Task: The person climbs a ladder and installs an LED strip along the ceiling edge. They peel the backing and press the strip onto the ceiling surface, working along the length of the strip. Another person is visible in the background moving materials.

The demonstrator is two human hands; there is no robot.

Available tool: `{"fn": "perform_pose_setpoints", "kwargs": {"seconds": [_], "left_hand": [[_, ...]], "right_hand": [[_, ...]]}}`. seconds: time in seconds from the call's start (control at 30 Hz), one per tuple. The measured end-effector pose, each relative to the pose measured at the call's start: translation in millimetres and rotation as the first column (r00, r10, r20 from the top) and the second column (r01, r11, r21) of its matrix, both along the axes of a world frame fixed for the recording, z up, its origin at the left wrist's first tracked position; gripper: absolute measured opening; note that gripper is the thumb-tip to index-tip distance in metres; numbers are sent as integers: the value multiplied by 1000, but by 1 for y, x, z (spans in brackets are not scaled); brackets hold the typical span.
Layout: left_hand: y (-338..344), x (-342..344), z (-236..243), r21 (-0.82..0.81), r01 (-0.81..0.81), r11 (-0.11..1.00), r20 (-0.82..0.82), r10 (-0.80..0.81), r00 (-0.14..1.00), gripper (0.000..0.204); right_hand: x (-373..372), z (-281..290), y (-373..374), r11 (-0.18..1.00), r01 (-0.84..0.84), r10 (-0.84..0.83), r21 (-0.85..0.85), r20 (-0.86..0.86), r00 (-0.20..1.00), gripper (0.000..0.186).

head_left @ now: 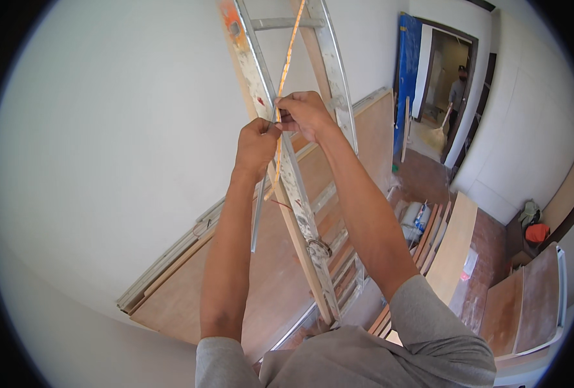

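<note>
Left grip (256,149) and right grip (309,116) both closed in a pinch on orange strip (291,53), in front of metal ladder (291,169); fingers hide exact contact. Strip's top runs out of frame. Right: white-and-blue plastic package (419,215) beside wood planks (430,237), contents unclear. Far doorway: dim person (457,90), details hard to make out.

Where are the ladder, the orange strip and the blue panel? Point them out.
Ladder (294,184), head view: on its left side rail.
Orange strip (289,53), head view: on its upper length.
Blue panel (408,58), head view: on its upright face.
</note>
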State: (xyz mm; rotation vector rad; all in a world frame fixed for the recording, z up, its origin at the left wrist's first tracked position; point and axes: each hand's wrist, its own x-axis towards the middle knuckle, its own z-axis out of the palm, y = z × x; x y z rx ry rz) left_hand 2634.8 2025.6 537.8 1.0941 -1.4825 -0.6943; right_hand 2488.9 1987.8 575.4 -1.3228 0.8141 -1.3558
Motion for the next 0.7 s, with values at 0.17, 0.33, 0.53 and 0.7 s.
{"fn": "perform_pose_setpoints", "kwargs": {"seconds": [0.17,0.33,0.53,0.7], "left_hand": [[1,6,-3,125,211,969,-407,-144,902,18],[-4,5,-4,85,238,967,-473,-171,864,15],[-5,2,-4,86,203,975,-477,-139,868,14],[-5,2,-4,76,168,983,-442,-118,889,15]], "right_hand": [[-5,-6,-1,998,-68,67,2,104,992,25],[-3,-5,1,998,-67,67,2,87,994,25],[4,4,6,1000,12,-12,26,19,1000,23],[10,12,10,994,103,-101,31,-66,993,23]]}}
